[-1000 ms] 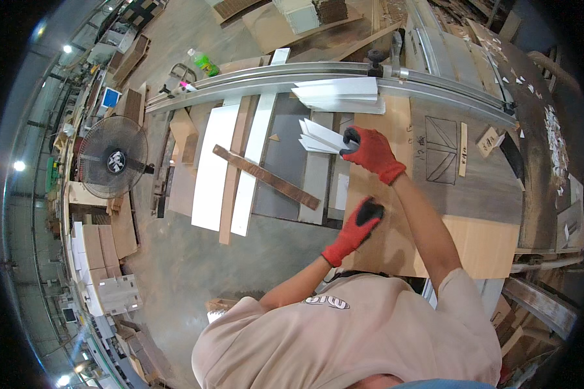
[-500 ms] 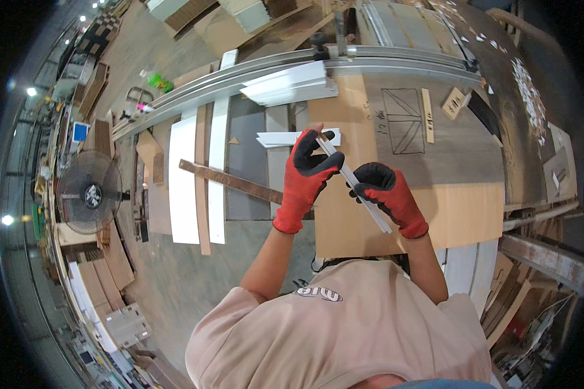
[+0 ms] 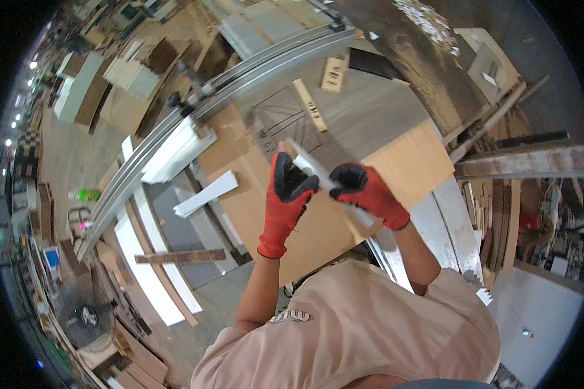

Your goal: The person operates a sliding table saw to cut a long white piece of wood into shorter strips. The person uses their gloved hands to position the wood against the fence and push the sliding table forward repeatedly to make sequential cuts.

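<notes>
Both my hands wear red gloves with black palms. My left hand [image 3: 283, 201] is closed around the upper part of a few thin white strips [image 3: 316, 170], which are blurred by motion. Lower down the same strips, my right hand [image 3: 370, 194] grips them between thumb and fingers. They slant from upper left to lower right above a tan board [image 3: 305, 236]. Left of my left hand, other white pieces [image 3: 207, 193] lie across the board's edge. A stack of longer white strips [image 3: 177, 153] rests beside the metal rail [image 3: 133, 155].
A grey-brown panel [image 3: 370, 97] with a line drawing lies beyond the tan board. On it are a narrow wooden strip [image 3: 310, 106] and a marked wood block [image 3: 333, 74]. At left are a brown bar [image 3: 180, 256], long white boards [image 3: 143, 266] and a fan [image 3: 87, 316].
The view has turned to the right, so the table appears rotated. My hands still hold the white strips, which have swung and now blur.
</notes>
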The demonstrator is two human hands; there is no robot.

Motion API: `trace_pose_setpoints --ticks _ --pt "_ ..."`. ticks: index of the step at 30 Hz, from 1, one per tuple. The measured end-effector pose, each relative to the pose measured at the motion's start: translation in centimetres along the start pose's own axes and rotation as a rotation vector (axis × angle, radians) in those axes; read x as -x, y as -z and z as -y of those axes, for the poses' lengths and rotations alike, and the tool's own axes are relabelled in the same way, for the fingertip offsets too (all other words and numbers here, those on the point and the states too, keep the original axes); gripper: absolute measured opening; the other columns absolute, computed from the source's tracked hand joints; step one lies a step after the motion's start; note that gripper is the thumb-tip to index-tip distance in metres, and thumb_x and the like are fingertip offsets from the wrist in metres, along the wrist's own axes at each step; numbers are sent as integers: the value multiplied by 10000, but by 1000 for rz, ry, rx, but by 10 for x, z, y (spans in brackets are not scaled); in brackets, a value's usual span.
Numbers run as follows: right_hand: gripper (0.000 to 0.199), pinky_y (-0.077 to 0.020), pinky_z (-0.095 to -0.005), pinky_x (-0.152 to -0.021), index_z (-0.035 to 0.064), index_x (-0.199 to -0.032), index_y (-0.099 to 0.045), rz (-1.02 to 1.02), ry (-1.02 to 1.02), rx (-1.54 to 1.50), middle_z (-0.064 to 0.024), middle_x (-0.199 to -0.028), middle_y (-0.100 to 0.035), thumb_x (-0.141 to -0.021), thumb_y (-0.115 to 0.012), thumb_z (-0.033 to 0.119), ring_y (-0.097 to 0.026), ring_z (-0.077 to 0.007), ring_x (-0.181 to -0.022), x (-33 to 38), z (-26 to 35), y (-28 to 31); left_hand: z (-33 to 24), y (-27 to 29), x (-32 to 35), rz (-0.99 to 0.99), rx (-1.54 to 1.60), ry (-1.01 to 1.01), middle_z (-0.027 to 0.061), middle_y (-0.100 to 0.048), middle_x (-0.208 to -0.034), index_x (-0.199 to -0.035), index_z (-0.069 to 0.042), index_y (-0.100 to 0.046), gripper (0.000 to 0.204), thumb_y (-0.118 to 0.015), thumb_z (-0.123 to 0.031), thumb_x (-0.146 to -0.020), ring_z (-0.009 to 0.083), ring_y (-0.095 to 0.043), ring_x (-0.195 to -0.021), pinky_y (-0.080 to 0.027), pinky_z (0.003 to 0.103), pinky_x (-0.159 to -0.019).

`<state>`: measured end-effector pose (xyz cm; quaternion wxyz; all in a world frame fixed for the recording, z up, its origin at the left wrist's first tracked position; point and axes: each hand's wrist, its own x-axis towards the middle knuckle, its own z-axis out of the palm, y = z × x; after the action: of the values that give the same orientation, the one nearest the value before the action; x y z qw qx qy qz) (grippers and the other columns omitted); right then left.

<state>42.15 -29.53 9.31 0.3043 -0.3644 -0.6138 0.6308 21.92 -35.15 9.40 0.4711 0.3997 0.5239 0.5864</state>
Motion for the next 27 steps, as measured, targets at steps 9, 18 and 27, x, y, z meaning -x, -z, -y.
trace_pose_setpoints --ticks 9,18,27 --pt "568 -477 -450 -906 146 -1244 -577 -463 -19 1295 -133 -1178 -623 -723 -763 279 -587 -336 -1092 -92 -78 194 89 -110 -106 202 -782 -583 140 -553 -1221 -1302 -120 -551 603 -776 -175 -745 348 -573 -1066 -495 411 -888" --pt "538 -364 -484 -1056 244 -1285 -590 -587 34 1507 -150 -1355 -501 -772 -745 285 -447 -374 -1261 -159 -97 227 137 -193 -252 96 -1219 -438 125 -600 -1111 -1229 -217 -608 398 -671 -270 -840 307 -651 -918 -519 419 -761" --pt "609 -493 -481 -891 63 -1279 -551 -903 -354 1203 -214 -1196 -628 -849 -643 484 -616 -387 -1085 -133 -84 292 136 -201 -263 54 -1186 -475 117 -611 -1059 -1128 -184 -626 314 -672 -224 -821 304 -653 -895 -523 430 -733"
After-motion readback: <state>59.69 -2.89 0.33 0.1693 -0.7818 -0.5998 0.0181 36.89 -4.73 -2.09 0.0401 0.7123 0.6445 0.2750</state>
